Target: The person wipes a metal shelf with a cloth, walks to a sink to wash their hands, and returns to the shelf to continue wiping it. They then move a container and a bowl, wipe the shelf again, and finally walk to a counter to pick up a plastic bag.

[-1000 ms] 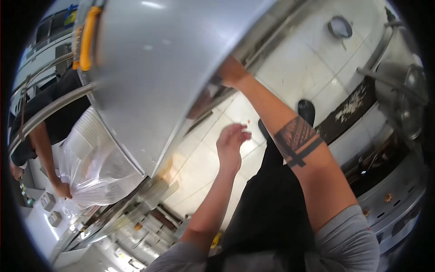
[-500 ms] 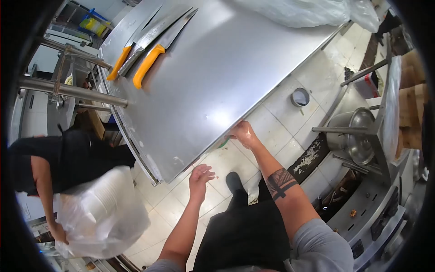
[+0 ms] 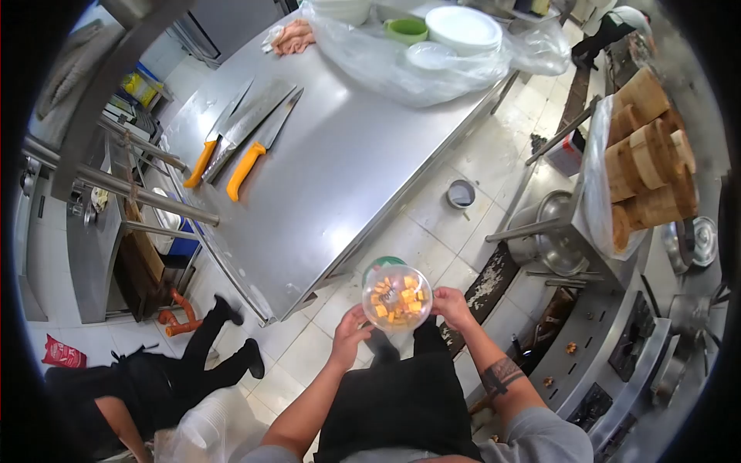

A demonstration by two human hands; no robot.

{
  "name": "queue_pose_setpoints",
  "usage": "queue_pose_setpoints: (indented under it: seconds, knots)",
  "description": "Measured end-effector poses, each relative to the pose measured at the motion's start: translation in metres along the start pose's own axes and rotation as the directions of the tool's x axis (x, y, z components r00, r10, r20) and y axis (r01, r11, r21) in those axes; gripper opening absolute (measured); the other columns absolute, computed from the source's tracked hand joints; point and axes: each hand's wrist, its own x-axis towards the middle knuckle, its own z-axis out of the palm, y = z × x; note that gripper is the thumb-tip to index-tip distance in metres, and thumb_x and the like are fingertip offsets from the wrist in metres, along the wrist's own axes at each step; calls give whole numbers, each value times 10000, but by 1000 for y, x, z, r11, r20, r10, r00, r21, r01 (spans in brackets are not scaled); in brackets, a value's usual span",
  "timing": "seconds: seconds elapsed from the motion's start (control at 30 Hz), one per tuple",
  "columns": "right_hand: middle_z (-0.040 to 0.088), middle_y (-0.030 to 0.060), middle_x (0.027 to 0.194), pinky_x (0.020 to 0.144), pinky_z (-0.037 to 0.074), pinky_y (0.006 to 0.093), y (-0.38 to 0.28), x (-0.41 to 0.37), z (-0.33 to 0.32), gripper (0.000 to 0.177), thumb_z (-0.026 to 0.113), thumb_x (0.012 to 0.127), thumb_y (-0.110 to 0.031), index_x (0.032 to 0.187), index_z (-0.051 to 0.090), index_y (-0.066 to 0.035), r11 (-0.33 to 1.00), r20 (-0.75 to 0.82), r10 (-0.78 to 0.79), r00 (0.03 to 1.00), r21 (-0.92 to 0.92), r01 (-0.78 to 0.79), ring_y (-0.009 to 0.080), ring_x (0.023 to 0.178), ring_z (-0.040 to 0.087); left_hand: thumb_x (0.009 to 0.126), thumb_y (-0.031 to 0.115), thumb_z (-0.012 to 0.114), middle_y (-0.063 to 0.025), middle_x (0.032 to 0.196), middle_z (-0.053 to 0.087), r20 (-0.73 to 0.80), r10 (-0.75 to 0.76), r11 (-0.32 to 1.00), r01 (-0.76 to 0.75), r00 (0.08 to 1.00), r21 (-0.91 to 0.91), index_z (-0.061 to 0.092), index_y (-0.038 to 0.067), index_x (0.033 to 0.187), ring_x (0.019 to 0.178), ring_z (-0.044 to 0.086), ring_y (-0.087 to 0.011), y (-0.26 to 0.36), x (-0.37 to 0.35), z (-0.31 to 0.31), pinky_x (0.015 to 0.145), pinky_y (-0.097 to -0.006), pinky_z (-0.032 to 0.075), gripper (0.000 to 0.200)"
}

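Note:
In front of my apron I hold a round clear plastic tub (image 3: pixel 397 298) with orange and yellow cubes inside and dark lettering on top. My left hand (image 3: pixel 350 333) grips its left rim with curled fingers. Opposite, my right hand (image 3: pixel 453 304) pinches the right rim. Just behind the tub, a green round object (image 3: pixel 382 266) shows in part near the table's edge. The steel table (image 3: pixel 332 177) stands ahead of my hands. On it lie several knives, among them a yellow-handled knife (image 3: pixel 245 171).
Clear plastic (image 3: pixel 370 69) with white plates (image 3: pixel 463 29) and a green bowl (image 3: pixel 407 29) covers the table's far end. A metal ring-like container (image 3: pixel 461 194) sits on the floor. Wooden boards (image 3: pixel 644 166) are stacked at right. A co-worker (image 3: pixel 139 386) is at lower left.
My right hand has come away from below the table edge, and the tub is now between both hands. My view has shifted; the co-worker with the plastic bag has moved lower in it.

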Motion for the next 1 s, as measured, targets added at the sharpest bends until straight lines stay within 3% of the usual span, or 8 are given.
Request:
queue_pose_setpoints:
  seconds: [0.03, 0.17, 0.23, 0.33, 0.43, 0.57, 0.77, 1.0]
  knots:
    - [662, 40, 824, 668, 527, 288, -10, -22, -7, 94, 710, 807, -20, 887, 666, 5, 999, -75, 20, 997, -31, -23, 136, 719, 627, 786, -48, 565, -92, 1397, 541, 74, -29, 997, 24, 997, 71, 438, 22, 1444, 1299, 516, -233, 8, -7, 13, 1052, -407, 456, 674]
    - [661, 45, 816, 652, 548, 304, -71, -99, -20, 78, 709, 815, -8, 863, 648, -4, 1000, -135, 1, 991, 22, 2, 150, 710, 645, 827, -91, 563, -92, 1363, 567, 223, -36, 993, 10, 974, 117, 476, -4, 1409, 1248, 554, -231, 34, -19, 51, 1004, -358, 495, 595]
    - [665, 53, 813, 652, 567, 311, -111, -138, -7, 80, 709, 820, -4, 848, 634, -12, 997, -227, -35, 973, 55, 49, 168, 693, 657, 849, -82, 575, -101, 1348, 583, 242, 41, 991, -70, 969, 115, 492, -7, 1392, 1210, 583, -229, 54, -22, 68, 993, -357, 509, 554]
    - [671, 81, 872, 698, 585, 369, -155, -159, 1, 61, 668, 847, -12, 894, 631, -4, 994, -221, -78, 972, 61, 94, 207, 766, 678, 965, 73, 579, -118, 1335, 584, 254, 93, 981, -132, 963, 141, 508, -10, 1373, 1221, 595, -233, 103, -30, 91, 997, -386, 525, 422]
    - [667, 106, 946, 787, 585, 466, -206, -173, 25, 51, 621, 868, -24, 912, 604, -6, 974, -202, -161, 966, 123, 188, 248, 893, 683, 1033, 233, 540, -110, 1359, 561, 264, 127, 990, -137, 956, 18, 507, 22, 1385, 1236, 580, -244, 166, -32, 113, 991, -431, 535, 412]
    - [653, 125, 956, 867, 574, 528, -275, -147, 42, 57, 606, 873, -32, 914, 578, -3, 950, -148, -250, 957, 154, 272, 272, 916, 681, 1052, 345, 524, -92, 1411, 507, 211, 158, 987, -157, 965, -23, 500, 63, 1390, 1289, 526, -272, 242, -3, 147, 977, -484, 533, 441]
    - [658, 131, 938, 767, 591, 452, -408, -70, 57, 106, 632, 879, -72, 933, 602, 15, 940, 2, -324, 946, 115, 322, 270, 906, 689, 1031, 440, 560, -86, 1375, 521, 154, 185, 982, -189, 971, 12, 521, 70, 1310, 1289, 511, -270, 340, 86, 207, 947, -470, 536, 465]
    - [669, 137, 926, 807, 596, 442, -575, 70, 50, 102, 620, 887, -71, 936, 603, 17, 935, 201, -349, 915, 16, 353, 260, 844, 690, 992, 420, 625, -70, 1229, 535, -12, 340, 940, -340, 940, -13, 509, 96, 1270, 1103, 540, -223, 452, 215, 274, 905, -431, 534, 443]
